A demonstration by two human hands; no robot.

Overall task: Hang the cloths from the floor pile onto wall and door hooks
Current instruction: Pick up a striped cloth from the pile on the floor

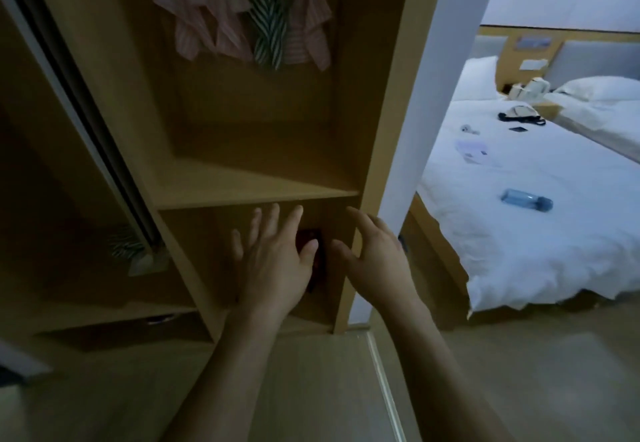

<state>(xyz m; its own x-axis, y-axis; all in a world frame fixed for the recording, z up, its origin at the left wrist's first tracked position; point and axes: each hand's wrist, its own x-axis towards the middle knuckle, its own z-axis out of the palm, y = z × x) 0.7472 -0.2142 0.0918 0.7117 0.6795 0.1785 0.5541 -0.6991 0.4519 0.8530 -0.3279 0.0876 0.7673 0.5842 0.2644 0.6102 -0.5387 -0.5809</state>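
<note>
Wooden wardrobe (263,185); white bed (519,234), blue bottle (526,200) lying on it.

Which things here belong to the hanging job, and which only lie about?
Job: three pink striped cloths, green striped cloth hanging in the wardrobe; left hand and right hand, both empty.

Lying about: blue bottle, bag and papers on the bed; dark red thing on the lower shelf.

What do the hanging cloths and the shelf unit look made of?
Cloths: thin woven fabric, likely cotton; striped, matte, creased and drooping in soft folds. Shelf unit: probably laminated board; flat tan panels, smooth low sheen, squared edges. Dim light leaves the grain unclear.
</note>
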